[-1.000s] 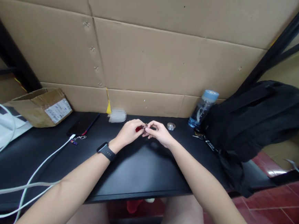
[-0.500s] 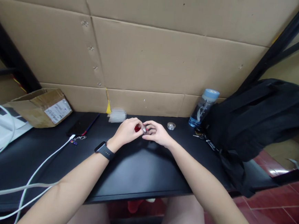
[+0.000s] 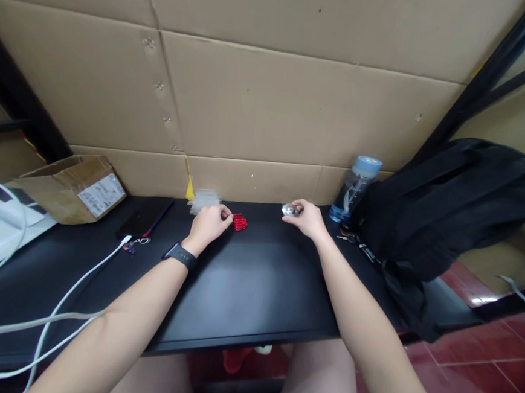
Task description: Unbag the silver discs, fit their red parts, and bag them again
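My left hand (image 3: 213, 220), with a dark watch on its wrist, is closed in a pinch at the left edge of a small bundle of red strands (image 3: 240, 222). The bundle looks like red cord or wire, too small to be sure. Thumb and fingers of my right hand (image 3: 307, 219) curl around a small round silver tin (image 3: 290, 210) at the back of the black table. Whether that tin is one piece or two, I cannot tell. A stack of clear plastic pieces (image 3: 205, 202) lies just behind my left hand.
A blue-capped water bottle (image 3: 356, 189), keys (image 3: 348, 236) and a black backpack (image 3: 452, 205) stand at the right. To the left are a phone (image 3: 142, 220) on a white cable, and an open cardboard box (image 3: 74, 191). A cardboard wall (image 3: 260, 111) closes the back.
My hands were together around a silver piece and something red. They have parted: the right moved to the round silver tin at the right, the left slightly left with the red bundle.
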`<state>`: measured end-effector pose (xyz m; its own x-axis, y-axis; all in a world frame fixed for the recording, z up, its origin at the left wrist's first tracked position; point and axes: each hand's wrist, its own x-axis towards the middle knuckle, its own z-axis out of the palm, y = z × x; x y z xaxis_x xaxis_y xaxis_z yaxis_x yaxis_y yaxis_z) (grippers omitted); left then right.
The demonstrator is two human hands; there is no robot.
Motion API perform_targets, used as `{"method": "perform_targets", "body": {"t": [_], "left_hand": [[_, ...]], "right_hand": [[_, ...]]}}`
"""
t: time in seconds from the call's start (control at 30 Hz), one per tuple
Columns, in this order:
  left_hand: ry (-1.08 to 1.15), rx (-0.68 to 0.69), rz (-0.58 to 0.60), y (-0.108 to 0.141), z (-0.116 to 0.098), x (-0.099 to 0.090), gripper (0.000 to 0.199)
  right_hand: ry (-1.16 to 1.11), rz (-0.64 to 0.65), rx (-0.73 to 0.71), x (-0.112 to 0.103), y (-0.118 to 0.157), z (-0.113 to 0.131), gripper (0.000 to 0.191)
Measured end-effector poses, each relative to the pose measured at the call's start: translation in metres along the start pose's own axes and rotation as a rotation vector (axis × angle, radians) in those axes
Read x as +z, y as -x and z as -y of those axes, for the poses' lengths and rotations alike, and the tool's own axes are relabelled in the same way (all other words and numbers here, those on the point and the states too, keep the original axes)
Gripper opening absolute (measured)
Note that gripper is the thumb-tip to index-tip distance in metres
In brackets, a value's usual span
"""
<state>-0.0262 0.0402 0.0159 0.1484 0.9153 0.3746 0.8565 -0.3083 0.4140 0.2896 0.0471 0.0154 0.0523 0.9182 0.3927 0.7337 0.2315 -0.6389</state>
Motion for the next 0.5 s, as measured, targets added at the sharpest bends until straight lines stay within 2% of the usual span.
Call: {"method": "perform_targets", "body": {"t": [0.1, 0.2, 0.37, 0.5], "left_hand": [[0.036, -0.028, 0.031, -0.001, 0.0, 0.006, 0.013], [0.051, -0.014, 0.039, -0.001, -0.002, 0.009, 0.013], [0.056, 0.001, 0.037, -0.001, 0.002, 0.009, 0.013], [0.099, 0.003, 0.014, -0.004, 0.008, 0.011, 0.013]], "right_hand": [[0.137, 0.02, 0.103, -0.009, -0.008, -0.026, 0.049], [0.18, 0.058, 0.184, -0.009, -0.011, -0.041, 0.047], [0.138, 0.131, 0.226, -0.006, -0.01, -0.046, 0.041], [0.151, 0.142, 0.221, -0.004, -0.009, -0.046, 0.042]]}}
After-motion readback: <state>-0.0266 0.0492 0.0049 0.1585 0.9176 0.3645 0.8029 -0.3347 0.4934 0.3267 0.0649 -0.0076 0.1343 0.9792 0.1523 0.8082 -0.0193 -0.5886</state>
